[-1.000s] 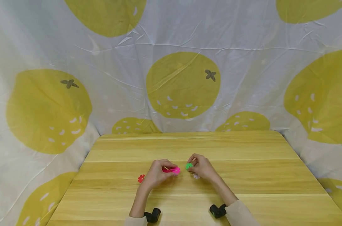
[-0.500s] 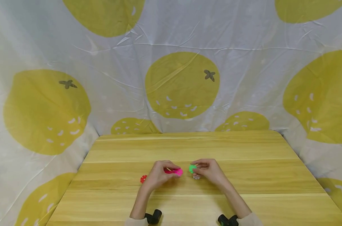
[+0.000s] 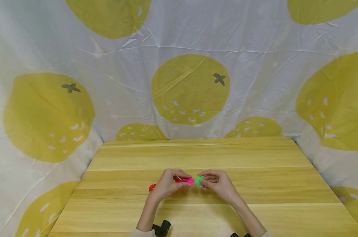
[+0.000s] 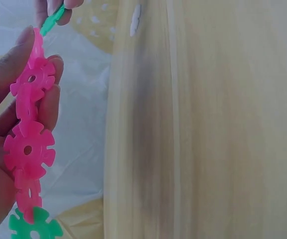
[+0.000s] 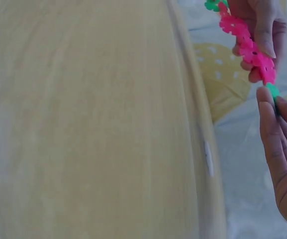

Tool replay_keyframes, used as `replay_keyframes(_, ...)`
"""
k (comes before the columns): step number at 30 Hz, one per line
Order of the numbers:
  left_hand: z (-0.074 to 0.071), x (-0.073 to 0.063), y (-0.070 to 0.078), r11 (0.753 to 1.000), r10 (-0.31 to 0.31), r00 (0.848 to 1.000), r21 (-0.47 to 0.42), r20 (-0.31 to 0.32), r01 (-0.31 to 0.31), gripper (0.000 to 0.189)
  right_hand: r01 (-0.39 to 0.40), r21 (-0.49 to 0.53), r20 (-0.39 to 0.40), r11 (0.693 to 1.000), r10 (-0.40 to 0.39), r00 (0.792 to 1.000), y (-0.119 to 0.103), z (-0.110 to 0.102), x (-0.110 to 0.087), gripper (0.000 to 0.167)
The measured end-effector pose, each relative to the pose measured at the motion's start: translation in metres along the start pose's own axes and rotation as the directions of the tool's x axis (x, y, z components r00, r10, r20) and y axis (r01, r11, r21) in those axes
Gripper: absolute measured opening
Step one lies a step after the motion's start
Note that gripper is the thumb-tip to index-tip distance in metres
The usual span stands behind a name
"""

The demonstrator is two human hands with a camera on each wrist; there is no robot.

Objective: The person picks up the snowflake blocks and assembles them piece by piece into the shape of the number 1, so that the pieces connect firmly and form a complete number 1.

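My left hand [image 3: 170,182] pinches a chain of several pink snowflake discs [image 4: 28,149] between thumb and fingers. A green snowflake disc [image 4: 36,226] is fixed to the chain's near end in the left wrist view. Between thumb and fingertips, my right hand [image 3: 220,184] holds another green snowflake disc [image 3: 199,180]. Its edge meets the last pink disc [image 5: 268,74] at the chain's other end in the right wrist view. Whether their slots are joined I cannot tell. Both hands are above the table.
A red snowflake disc [image 3: 152,187] lies on the wooden table [image 3: 179,154] beside my left wrist. A white disc [image 4: 135,20] lies on the table, seen edge-on in the left wrist view. A lemon-print cloth [image 3: 190,39] hangs behind the table.
My right hand has come lower and turned, then moved left, bringing the green disc up to the pink chain. My left hand has shifted slightly right with the chain.
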State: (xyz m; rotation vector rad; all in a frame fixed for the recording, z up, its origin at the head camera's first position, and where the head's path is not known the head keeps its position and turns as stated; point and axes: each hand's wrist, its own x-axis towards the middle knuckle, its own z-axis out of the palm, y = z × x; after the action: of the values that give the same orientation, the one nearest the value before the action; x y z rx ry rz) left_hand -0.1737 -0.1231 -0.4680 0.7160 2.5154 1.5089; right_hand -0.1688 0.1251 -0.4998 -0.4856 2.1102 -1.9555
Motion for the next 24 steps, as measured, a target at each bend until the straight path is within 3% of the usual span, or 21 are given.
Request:
replay_keyframes(11, -0.0008, -0.0007, 0.0010, 1.000, -0.020, 1.000, -0.009, 0.003, 0.020, 0.018, 0.066, 0.022, -0.032, 0.998, -0.066, 0.997, 0.0014, 0.0064, -0.0021, 0.028)
replay_keyframes(24, -0.0021, -0.0010, 0.0013, 1.000, 0.001, 0.999, 0.023, 0.037, -0.002, 0.018, 0.107, 0.003, -0.006, 0.994, -0.107, 0.994, 0.0026, 0.0086, -0.0031, 0.026)
